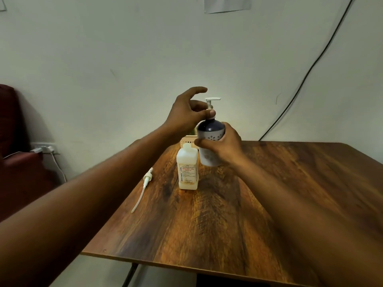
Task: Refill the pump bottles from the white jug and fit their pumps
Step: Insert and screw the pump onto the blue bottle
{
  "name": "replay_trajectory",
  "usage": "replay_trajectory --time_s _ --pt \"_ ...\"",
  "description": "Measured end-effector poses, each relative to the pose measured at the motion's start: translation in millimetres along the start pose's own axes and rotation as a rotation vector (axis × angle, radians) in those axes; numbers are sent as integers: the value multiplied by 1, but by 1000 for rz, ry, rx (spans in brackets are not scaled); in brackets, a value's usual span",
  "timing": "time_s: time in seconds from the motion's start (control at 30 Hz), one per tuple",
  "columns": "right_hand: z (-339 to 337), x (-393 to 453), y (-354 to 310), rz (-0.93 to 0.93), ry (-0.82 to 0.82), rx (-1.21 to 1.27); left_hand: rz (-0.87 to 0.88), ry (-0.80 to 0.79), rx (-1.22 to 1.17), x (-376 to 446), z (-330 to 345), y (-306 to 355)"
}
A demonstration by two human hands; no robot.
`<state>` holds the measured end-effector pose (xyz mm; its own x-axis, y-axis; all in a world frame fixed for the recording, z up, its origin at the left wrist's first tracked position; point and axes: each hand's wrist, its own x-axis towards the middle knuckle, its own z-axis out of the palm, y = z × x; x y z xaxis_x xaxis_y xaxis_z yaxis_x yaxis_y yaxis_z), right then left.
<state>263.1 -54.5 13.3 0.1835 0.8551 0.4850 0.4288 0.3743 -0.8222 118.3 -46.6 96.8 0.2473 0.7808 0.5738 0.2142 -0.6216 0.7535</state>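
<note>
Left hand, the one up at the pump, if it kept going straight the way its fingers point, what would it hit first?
The left hand already pinches the pump collar on the dark bottle; its raised fingers point right, toward the white pump head, probably met first, though depth is unclear.

A wooden table stands against a pale wall, a black cable trailing down.
</note>
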Motion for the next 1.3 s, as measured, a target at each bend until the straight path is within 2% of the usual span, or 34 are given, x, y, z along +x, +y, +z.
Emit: replay_trajectory --time_s 0.2,0.5,0.57,0.7,0.77,0.93,1.0,1.17,1.23,1.3 --pt "1 -1 -4 -20 6 -12 -29 4 61 8 2 9" --pt "0 -3 -2 5 5 15 -138 -259 -101 17 -15 13" --pt "1 -3 -3 -2 7 19 -145 -238 -90 16 -13 14" --pt "3 -5 -6 -24 6 12 -111 -93 -13 12 -3 11" --pt "2 -6 -6 -20 5 26 -118 -104 -57 12 -5 9" --pt "-1 -7 -5 -6 4 70 -175 -256 -209 14 -14 15" --pt "-2 -6 -7 -9 15 52 -181 -226 -206 13 -13 16" --pt "1 -7 -9 -36 7 7 -121 -56 17 8 -1 14" --pt "1 -8 -8 -20 6 16 -126 -78 3 9 -3 13" --pt "-1 -8 -6 -8 7 30 -131 -183 -88 11 -9 13"
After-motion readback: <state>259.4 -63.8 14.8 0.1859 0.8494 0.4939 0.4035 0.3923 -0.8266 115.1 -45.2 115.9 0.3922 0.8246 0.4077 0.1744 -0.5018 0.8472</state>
